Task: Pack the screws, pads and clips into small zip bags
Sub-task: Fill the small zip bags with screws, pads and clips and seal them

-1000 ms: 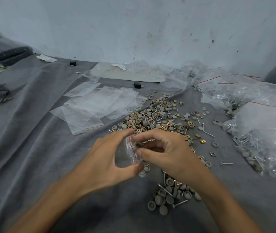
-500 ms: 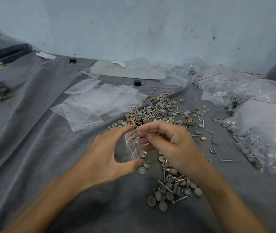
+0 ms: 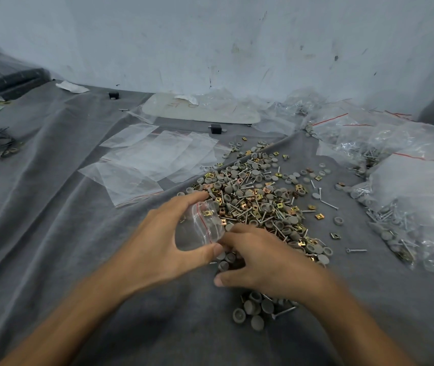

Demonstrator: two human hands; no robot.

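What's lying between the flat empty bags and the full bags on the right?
A loose pile of screws, pads and clips on the cloth, in the head view.

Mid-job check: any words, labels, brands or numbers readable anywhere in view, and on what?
No text is legible.
Faint reddish handwriting on the pale sheet by the wall: too blurred to read.
On the small zip bag in the left hand: only a red seal line, no print.

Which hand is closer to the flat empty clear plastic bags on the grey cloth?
Left. The left hand is just below the flat empty clear plastic bags; the right hand is farther off, lower right.
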